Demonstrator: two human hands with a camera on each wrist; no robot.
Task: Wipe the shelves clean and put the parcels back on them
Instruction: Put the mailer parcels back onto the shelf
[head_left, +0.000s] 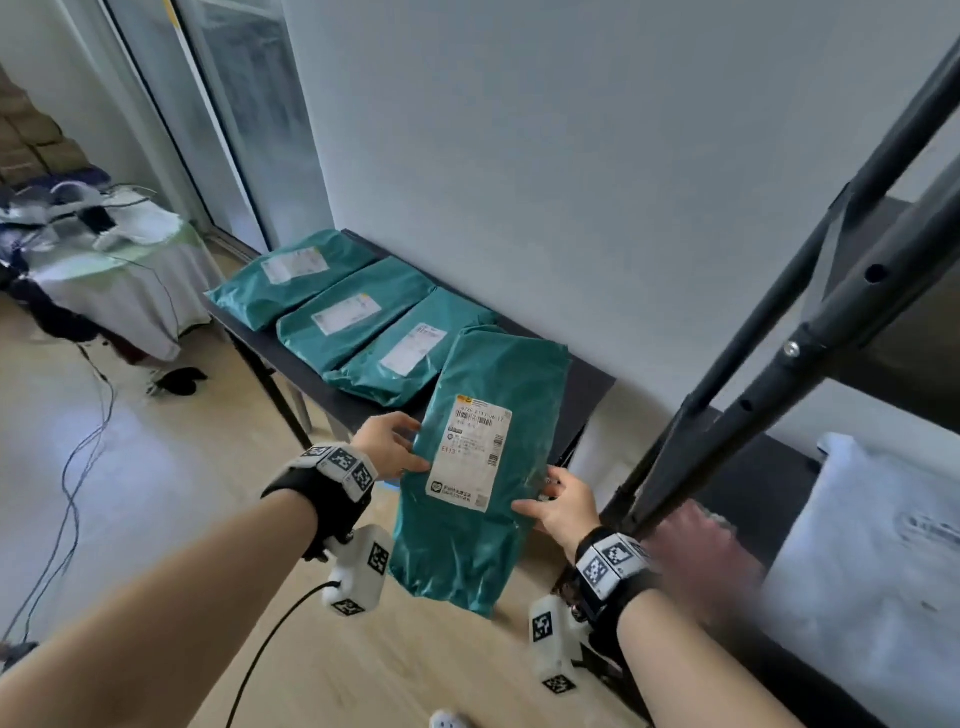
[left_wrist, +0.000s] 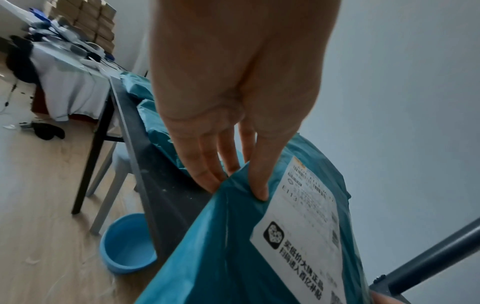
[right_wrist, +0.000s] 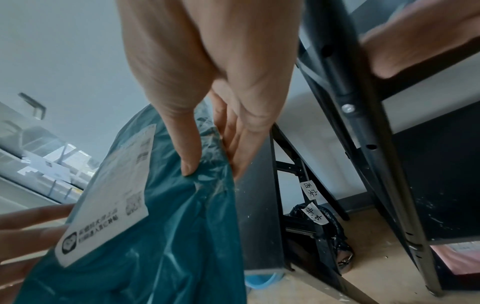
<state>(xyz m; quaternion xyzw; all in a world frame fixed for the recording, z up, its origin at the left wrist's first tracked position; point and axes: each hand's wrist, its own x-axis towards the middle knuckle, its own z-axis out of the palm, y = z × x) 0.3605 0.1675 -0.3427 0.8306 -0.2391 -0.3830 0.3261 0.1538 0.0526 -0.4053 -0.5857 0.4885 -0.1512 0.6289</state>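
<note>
Held parcel: a teal parcel (head_left: 480, 467) is kept in the air between the tabletop (head_left: 584, 392) and the black shelf rack (head_left: 810, 332), label up.
Left hand (head_left: 387, 447): the parcel's left edge is pinched, thumb on top.
Right hand (head_left: 563, 506): the right edge is pinched likewise, so the limp bag is probably kept flat.
Other parcels: three teal parcels (head_left: 353, 317) are left on the tabletop, seemingly awaiting return.

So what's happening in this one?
A person holds a teal parcel in the air with both hands: the left hand pinches its left edge, the right hand its right edge. Three more teal parcels lie in a row on the dark table by the wall. The black shelf rack stands to the right.
</note>
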